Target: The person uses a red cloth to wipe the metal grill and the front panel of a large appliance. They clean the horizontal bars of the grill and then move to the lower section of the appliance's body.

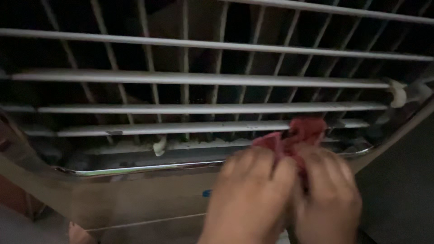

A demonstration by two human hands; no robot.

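Left hand (251, 194), right hand (327, 190) side by side, both pinched shut on crumpled red cloth (300, 133) poking up-forward at lowest white louvre slat (181, 129) of cooler grille, lower right corner.

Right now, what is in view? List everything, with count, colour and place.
grille: one, white horizontal slats over thinner upright bars, fills the upper frame.
casing: one, beige, below the grille, with a shiny metal edge along its top.
cloth: one, red, bunched at the lowest slats, right of centre.
white residue: a few bits, at the grille's bottom edge and right end.
foot: one, bare, bottom left corner; whose it is cannot be told.
hands: two, bottom right, blurred; left hand and right hand side by side, both gripping the cloth.
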